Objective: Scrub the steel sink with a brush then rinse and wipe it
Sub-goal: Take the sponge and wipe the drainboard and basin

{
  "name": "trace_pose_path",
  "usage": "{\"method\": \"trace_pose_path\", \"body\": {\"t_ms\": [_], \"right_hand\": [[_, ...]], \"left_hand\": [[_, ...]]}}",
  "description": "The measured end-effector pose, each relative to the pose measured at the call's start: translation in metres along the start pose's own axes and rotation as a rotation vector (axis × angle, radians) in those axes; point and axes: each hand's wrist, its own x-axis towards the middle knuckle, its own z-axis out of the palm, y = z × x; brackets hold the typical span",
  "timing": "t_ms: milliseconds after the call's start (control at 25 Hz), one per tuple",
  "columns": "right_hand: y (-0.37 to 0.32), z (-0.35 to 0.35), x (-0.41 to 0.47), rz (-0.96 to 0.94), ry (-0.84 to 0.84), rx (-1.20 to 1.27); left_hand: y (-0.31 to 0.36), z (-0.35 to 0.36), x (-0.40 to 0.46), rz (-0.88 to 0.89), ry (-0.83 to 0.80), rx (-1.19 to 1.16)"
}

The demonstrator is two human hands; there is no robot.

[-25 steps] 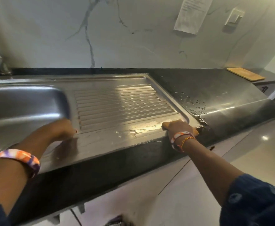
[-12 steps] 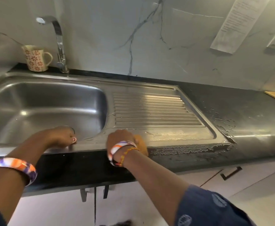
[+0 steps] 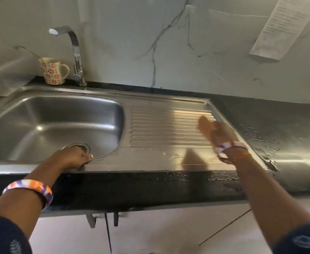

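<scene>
The steel sink (image 3: pixel 102 92) has a bowl on the left and a ribbed drainboard (image 3: pixel 168 125) on the right. My left hand (image 3: pixel 71 157) rests on the sink's front rim beside the drain (image 3: pixel 78 146), fingers curled over the edge. My right hand (image 3: pixel 221 133), blurred by motion, holds an orange-brown cloth (image 3: pixel 204 123) against the right end of the drainboard. Water streaks lie along the front of the drainboard. No brush is in view.
A curved tap (image 3: pixel 76 52) and a flowered mug (image 3: pixel 52 70) stand behind the bowl. The black counter (image 3: pixel 279 129) to the right is wet with droplets. A paper sheet (image 3: pixel 286 26) hangs on the marble wall. Cabinet doors lie below.
My right hand has swept the cloth from the front rim near the bowl out to the far right of the drainboard. The view has swung left. My left hand has stayed on the rim.
</scene>
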Motion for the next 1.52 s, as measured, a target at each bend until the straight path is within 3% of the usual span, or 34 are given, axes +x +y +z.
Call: {"method": "trace_pose_path", "body": {"t_ms": [40,120,280,480,640,760,840,920,960,1040,1160,1200,1320,1440,1520], "right_hand": [[0.015,-0.01,0.015,-0.056,0.084,-0.245],[0.038,-0.017,0.03,-0.051,0.075,-0.623],[0.029,0.019,0.004,-0.068,-0.269,-1.143],[-0.041,0.104,-0.052,-0.405,-0.562,-0.872],[-0.1,0.161,-0.086,-0.67,-0.352,-0.625],[-0.109,0.149,-0.074,-0.502,-0.537,-0.289],[-0.084,0.117,-0.056,-0.209,-0.555,-0.084],[-0.039,0.07,-0.028,0.042,-0.387,0.305],[-0.021,0.046,-0.013,0.093,-0.284,0.366],[0.014,0.014,0.037,0.126,-0.168,0.299],[0.043,-0.009,0.094,0.029,0.196,-0.36],[0.053,-0.009,0.105,-0.008,0.216,-0.483],[0.057,0.016,0.103,-0.128,0.051,-0.723],[0.03,0.058,0.084,-0.046,0.107,-0.741],[0.0,0.082,0.063,-0.21,0.055,-0.806]], "left_hand": [[0.001,0.0,0.0,-0.009,-0.001,-0.01],[0.004,0.001,-0.001,-0.02,0.004,-0.016],[0.003,0.003,0.002,-0.046,0.005,-0.039],[0.002,0.006,0.002,-0.04,0.015,-0.059],[-0.002,0.009,0.001,-0.025,0.064,-0.043],[-0.002,0.01,-0.003,-0.031,0.085,-0.03],[-0.002,0.01,-0.007,-0.036,0.103,-0.044],[0.0,0.008,-0.006,-0.048,0.108,-0.09],[0.004,0.006,-0.005,-0.044,0.101,-0.123],[0.02,0.005,0.0,0.008,0.094,-0.197],[0.051,-0.001,0.004,0.104,0.077,-0.154],[0.057,-0.002,0.006,0.122,0.069,-0.129],[0.06,-0.005,0.007,0.128,0.036,-0.182],[0.06,-0.001,0.01,0.103,0.044,-0.278],[0.06,0.002,0.013,0.108,0.043,-0.287]]}}
